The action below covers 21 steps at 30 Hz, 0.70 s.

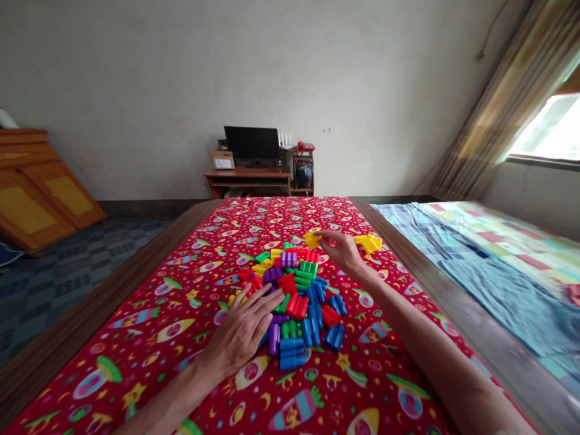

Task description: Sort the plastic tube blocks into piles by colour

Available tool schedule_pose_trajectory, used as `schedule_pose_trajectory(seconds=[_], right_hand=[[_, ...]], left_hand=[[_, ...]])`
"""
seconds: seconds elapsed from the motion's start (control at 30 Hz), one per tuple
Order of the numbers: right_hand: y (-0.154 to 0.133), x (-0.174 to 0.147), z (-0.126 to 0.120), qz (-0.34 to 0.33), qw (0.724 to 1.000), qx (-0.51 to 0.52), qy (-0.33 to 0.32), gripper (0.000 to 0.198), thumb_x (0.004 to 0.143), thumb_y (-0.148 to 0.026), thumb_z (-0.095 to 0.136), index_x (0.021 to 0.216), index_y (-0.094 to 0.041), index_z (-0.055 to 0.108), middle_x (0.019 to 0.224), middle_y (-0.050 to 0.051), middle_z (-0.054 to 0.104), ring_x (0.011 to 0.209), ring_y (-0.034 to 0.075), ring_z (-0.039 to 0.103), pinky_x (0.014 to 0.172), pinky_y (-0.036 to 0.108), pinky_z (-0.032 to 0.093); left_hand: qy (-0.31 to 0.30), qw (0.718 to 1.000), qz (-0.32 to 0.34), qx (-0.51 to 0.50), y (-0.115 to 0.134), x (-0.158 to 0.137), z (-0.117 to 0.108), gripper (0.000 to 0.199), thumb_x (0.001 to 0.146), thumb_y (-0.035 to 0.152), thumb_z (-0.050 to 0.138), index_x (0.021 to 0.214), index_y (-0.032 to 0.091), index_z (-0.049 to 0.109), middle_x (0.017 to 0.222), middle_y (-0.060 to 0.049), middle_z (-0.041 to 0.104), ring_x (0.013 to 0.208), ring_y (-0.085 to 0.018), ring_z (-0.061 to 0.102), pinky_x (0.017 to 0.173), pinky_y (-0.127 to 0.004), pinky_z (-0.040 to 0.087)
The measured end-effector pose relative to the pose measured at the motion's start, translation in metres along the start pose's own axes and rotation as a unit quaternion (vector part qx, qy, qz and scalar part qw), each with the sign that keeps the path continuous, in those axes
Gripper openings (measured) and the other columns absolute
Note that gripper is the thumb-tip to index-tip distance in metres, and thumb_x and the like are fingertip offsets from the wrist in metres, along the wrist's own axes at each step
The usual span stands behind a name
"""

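Observation:
A loose pile of plastic building blocks in red, green, blue, purple and yellow lies mid-table; one of them is a red block [298, 306]. My left hand [244, 323] rests palm down on the pile's left side, fingers stretched out over purple and red blocks, hiding some of them. Beyond the pile, my right hand [342, 249] pinches a yellow block [312, 239] between thumb and fingers. To the right of that hand sits a small group of yellow blocks [369, 243], apart from the mixed pile. Blue blocks [335, 336] lie along the near right side.
A red patterned cloth [181, 362] covers the table, whose dark wooden edge [457, 314] shows at right. Beyond it stands a desk [247, 173] with a monitor [252, 144]. A bed [489, 260] is on the right, a wooden cabinet [48, 190] on the left.

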State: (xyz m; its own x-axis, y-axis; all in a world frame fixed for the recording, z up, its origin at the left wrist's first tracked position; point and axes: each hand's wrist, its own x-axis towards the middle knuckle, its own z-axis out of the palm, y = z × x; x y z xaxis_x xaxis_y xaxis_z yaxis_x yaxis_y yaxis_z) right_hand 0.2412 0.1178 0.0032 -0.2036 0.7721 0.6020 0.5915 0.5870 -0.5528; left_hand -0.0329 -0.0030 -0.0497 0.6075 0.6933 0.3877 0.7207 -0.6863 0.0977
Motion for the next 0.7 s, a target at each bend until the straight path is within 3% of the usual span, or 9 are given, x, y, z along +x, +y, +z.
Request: schedule_pose_trajectory(seconds=[0.13, 0.33, 0.5, 0.6, 0.7], right_hand=[[0.047, 0.008, -0.037, 0.125, 0.982, -0.126, 0.066, 0.029, 0.078, -0.016, 0.055, 0.100, -0.018, 0.074, 0.092, 0.007, 0.076, 0.083, 0.021, 0.070, 0.078, 0.030, 0.052], [0.092, -0.004, -0.059, 0.210, 0.948, -0.240, -0.003, 0.029, 0.077, -0.018, 0.057, 0.100, -0.017, 0.075, 0.090, 0.009, 0.075, 0.087, 0.022, 0.069, 0.075, 0.029, 0.049], [0.094, -0.005, -0.062, 0.179, 0.938, -0.298, 0.015, 0.024, 0.076, -0.018, 0.057, 0.091, -0.019, 0.076, 0.090, 0.009, 0.074, 0.089, 0.024, 0.066, 0.082, 0.033, 0.048], [0.075, -0.002, -0.056, 0.114, 0.957, -0.264, 0.030, 0.024, 0.082, -0.019, 0.053, 0.088, -0.018, 0.076, 0.089, 0.010, 0.074, 0.086, 0.022, 0.067, 0.081, 0.032, 0.048], [0.045, -0.003, -0.032, 0.048, 0.984, -0.172, -0.025, 0.025, 0.086, -0.021, 0.052, 0.092, -0.018, 0.075, 0.089, 0.009, 0.075, 0.080, 0.019, 0.068, 0.076, 0.028, 0.049]], left_hand=[[-0.001, 1.000, -0.001, 0.005, -0.001, -0.001, 0.001, 0.048, 0.099, 0.025, 0.034, 0.147, 0.029, 0.035, 0.142, -0.001, 0.053, 0.135, -0.020, 0.043, 0.118, -0.048, 0.021], [-0.014, 1.000, -0.004, 0.011, -0.001, -0.003, 0.000, 0.050, 0.099, 0.024, 0.035, 0.149, 0.029, 0.032, 0.145, -0.003, 0.050, 0.136, -0.021, 0.042, 0.118, -0.049, 0.022], [-0.005, 1.000, -0.002, 0.007, -0.001, -0.002, 0.001, 0.049, 0.099, 0.025, 0.034, 0.147, 0.029, 0.035, 0.142, -0.002, 0.053, 0.134, -0.021, 0.044, 0.118, -0.049, 0.021], [-0.007, 1.000, -0.004, 0.007, -0.001, -0.002, 0.001, 0.047, 0.099, 0.025, 0.033, 0.145, 0.030, 0.038, 0.142, -0.001, 0.053, 0.134, -0.021, 0.045, 0.118, -0.048, 0.021], [-0.018, 1.000, -0.006, 0.012, -0.001, -0.002, 0.001, 0.048, 0.099, 0.025, 0.032, 0.147, 0.029, 0.036, 0.143, -0.002, 0.052, 0.135, -0.021, 0.043, 0.118, -0.049, 0.020]])
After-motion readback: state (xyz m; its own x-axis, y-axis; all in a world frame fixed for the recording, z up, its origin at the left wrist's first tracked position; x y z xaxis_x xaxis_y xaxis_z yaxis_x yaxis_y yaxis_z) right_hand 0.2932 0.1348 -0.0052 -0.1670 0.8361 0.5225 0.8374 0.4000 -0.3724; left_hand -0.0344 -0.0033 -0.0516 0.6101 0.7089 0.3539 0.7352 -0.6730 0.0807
